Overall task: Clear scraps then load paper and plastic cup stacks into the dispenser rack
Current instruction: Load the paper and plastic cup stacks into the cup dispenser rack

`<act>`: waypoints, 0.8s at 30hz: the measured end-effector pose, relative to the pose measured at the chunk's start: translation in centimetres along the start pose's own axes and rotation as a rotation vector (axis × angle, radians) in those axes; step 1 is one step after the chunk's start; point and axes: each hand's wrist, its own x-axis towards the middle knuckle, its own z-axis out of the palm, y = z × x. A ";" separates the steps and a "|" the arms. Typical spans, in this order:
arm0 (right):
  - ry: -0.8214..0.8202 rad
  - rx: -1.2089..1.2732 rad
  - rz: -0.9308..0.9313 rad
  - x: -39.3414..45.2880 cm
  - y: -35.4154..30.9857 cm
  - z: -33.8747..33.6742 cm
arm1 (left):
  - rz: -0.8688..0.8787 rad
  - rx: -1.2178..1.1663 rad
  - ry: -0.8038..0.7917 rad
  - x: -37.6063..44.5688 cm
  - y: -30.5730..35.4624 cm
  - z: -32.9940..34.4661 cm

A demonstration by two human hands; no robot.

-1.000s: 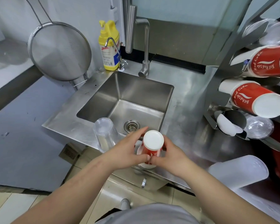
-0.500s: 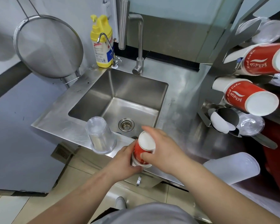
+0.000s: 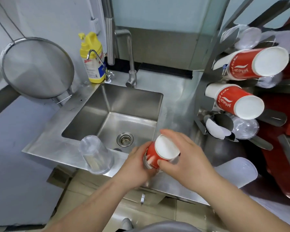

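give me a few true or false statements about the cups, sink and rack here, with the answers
1. Both hands hold the red paper cup stack: left hand, right hand. True.
2. The clear plastic cup stands mouth up. False: it stands upside down on the sink rim.
3. Two red cup stacks, upper and lower, sit in the rack. True.
4. The yellow bottle lies in the sink basin. False: it stands upright behind it.
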 end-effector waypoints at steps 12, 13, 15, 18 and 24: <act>0.463 -0.083 -0.155 -0.9 -2.3 -14.1 | 0.474 0.039 0.046 7.1 15.7 -1.8; 0.498 -0.091 -0.168 -1.2 -2.6 -15.1 | 0.506 0.046 0.046 7.5 17.0 -1.9; 0.560 -0.083 -0.188 -1.8 -2.9 -16.7 | 0.568 0.041 0.045 8.0 19.2 -1.6; 0.621 -0.080 -0.227 -3.3 -2.7 -18.2 | 0.649 0.017 0.065 7.9 21.2 -0.5; 0.669 -0.115 -0.212 -6.3 -0.4 -18.3 | 0.749 0.002 0.046 7.8 21.1 3.1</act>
